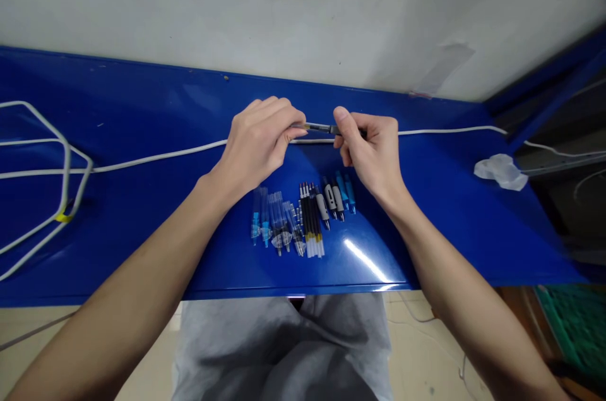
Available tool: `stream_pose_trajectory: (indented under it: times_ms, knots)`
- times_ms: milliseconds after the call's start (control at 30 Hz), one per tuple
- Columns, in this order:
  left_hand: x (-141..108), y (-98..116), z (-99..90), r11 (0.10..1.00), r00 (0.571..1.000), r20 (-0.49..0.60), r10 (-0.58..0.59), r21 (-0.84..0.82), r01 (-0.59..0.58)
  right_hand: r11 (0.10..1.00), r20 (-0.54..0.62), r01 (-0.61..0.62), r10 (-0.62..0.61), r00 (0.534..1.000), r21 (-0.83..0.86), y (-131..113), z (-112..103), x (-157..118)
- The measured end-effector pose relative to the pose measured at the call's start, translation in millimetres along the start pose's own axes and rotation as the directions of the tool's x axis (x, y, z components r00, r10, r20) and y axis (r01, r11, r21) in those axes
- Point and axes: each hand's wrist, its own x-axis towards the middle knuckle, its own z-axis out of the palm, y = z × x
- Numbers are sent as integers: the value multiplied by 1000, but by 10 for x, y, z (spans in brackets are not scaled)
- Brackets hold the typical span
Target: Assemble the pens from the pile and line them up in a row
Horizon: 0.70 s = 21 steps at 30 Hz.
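Between my two hands a pen (318,127) with a see-through barrel and a dark part lies almost level above the table. My left hand (265,136) pinches its left end, while my right hand (372,145) has its fingers curled around the dark right end. Below them, pen parts lie in a row. Clear pen barrels (277,215) with blue or dark ends are on the left, beside a line of small springs (298,215). Several black ink refills (312,224) come after these. Grey pen grips (330,199) and blue pen grips (345,189) lie on the right.
A white cable (161,155) crosses the blue table (156,249) behind the parts, with loops tied by a yellow band (63,218) at the left. A crumpled clear plastic bag (502,172) lies near the right edge. A pale wall (213,16) rises behind the table.
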Motion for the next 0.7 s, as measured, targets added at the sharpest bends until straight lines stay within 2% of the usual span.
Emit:
stream_pose_trajectory:
  times_ms: [133, 400, 633, 700]
  knots:
    - [-13, -29, -11, 1000, 1000, 1, -29, -3, 29, 999, 32, 33, -34, 999, 43, -9, 6, 35]
    - [-13, -4, -15, 1000, 1000, -2, -15, 19, 15, 997, 11, 70, -70, 997, 41, 7, -19, 50]
    - [-16, 34, -4, 998, 996, -81, 36, 60, -31, 1000, -31, 11, -12, 999, -24, 6, 2, -12]
    - [-11, 40, -1, 1000, 998, -61, 12, 25, -11, 1000, -25, 21, -22, 999, -13, 2, 7, -6]
